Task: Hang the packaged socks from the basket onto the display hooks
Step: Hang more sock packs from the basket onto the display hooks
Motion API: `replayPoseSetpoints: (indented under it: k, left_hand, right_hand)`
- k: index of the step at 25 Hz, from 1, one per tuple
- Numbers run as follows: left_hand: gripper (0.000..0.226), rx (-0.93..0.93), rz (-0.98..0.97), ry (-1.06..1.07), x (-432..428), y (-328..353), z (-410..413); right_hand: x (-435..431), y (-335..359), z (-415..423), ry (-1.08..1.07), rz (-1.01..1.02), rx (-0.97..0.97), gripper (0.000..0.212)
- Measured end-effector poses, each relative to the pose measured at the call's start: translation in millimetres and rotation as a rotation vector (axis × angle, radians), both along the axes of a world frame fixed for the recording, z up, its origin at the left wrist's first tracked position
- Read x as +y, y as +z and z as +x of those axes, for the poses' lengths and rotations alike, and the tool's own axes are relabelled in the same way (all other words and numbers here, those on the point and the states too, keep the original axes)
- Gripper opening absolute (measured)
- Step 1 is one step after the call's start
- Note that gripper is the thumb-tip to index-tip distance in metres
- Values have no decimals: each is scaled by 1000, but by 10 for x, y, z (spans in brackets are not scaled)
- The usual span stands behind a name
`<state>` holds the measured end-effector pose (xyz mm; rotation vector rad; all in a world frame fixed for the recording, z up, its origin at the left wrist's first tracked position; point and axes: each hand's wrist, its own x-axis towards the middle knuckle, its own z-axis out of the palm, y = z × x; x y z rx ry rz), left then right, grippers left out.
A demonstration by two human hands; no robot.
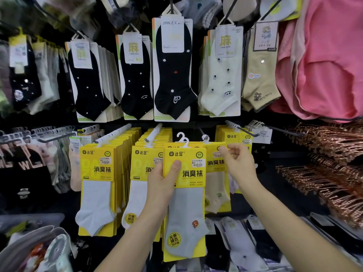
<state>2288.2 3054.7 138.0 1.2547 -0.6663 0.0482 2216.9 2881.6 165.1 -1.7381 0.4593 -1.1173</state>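
Yellow pack (185, 195) with a grey sock sits dead centre of the frame, left hand (163, 181) gripping its left edge, thumb flat on the card; right hand (238, 163) just to the right, fingers pinching the top corner of a second pack (215, 173), cream sock; more packs (98, 173) hang on a peg (115, 133) centre left; basket (19, 244) lower left, blurry.
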Motion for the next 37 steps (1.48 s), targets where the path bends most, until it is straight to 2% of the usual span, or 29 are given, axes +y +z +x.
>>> replayPoseSetpoints:
  k: [2,5,9,11,14,21,24,26,28,29,31,34,36,37]
  left_hand:
    - [30,-12,-2,-36,-68,-13,-58]
    - [31,23,-9,-59,-164,-61,-128]
    - [26,64,39,-28,-162,-137,-83]
    - [25,85,52,16,-81,-160,-1]
    - [25,93,37,77,95,-174,100]
    - [26,48,65,122,326,-161,136]
    - [20,28,93,95,245,-187,99]
    - [24,21,95,59,158,-191,48]
    - [32,24,91,18,62,-184,-3]
    - [34,27,94,-3,6,-183,-23]
    - [35,40,113,-42,-123,-182,-77]
    - [25,25,157,-77,-297,-174,-188]
    - [5,-7,190,-81,-362,-170,-230]
    - [7,-29,213,-68,-380,-170,-227]
  right_hand:
    - [111,14,-95,127,-28,-40,18]
    - [208,7,-192,232,-83,89,10]
    - [44,15,-293,179,150,109,14]
    - [-58,37,-313,134,206,94,15]
    - [-143,68,-257,121,183,62,14]
    - [-90,102,68,71,29,134,15]
    - [-85,34,117,53,27,156,17]
    - [-93,10,76,27,0,145,15]
    - [-63,-11,-25,-55,-65,57,9]
    - [-25,-33,-86,-46,-77,12,8]
    - [88,-137,-188,116,-77,-22,7]
    - [179,-248,-252,296,13,19,8]
    - [118,-200,-275,241,47,37,12]
    - [73,-155,-281,192,36,47,15]
